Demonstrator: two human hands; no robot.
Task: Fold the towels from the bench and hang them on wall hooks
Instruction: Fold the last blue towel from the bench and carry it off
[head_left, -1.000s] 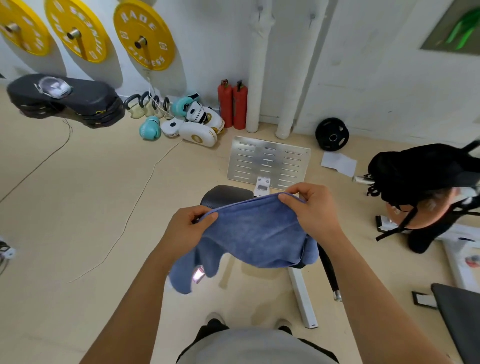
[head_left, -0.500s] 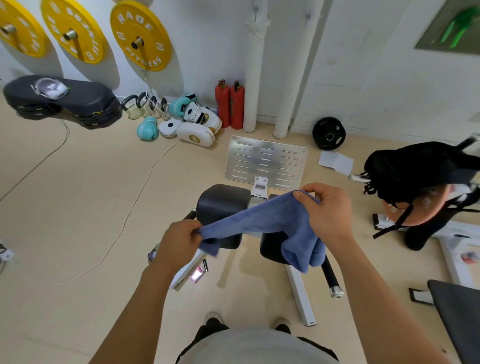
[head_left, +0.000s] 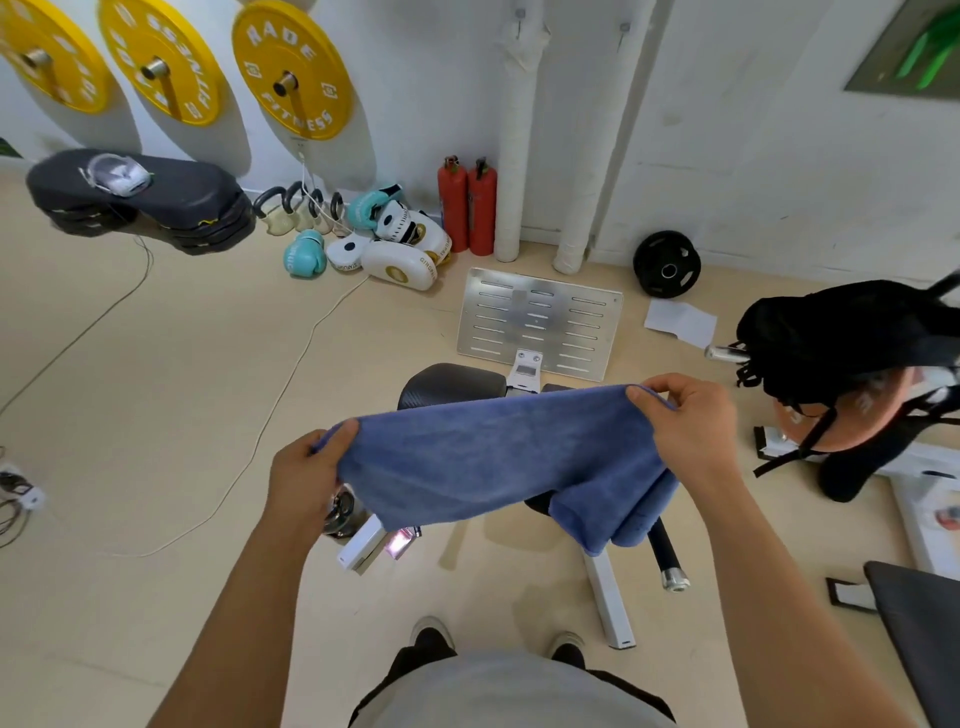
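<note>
Pale gym floor (head_left: 156, 395) spreads below as you stand over the surface (head_left: 451, 383), the blue towel (head_left: 498, 462) stretched in the air between your fingers; left hand (head_left: 304, 478) and right hand (head_left: 693, 426) each pinch an upper corner. You seem mid-fold: next, bring both corners together evenly.

**Bright, even light with fisheye bend at the edges**

The room around me is evenly lit, white wall (head_left: 753, 156) and pale floor (head_left: 156, 364) bright. The yellow weight plates (head_left: 291, 73) cast soft grey shadows down and rightward onto that wall. Near the plates, straight lines bow from wide-angle distortion. Detail is slightly soft everywhere; the green sign (head_left: 924, 47), far right of the plates, is smeared.
</note>
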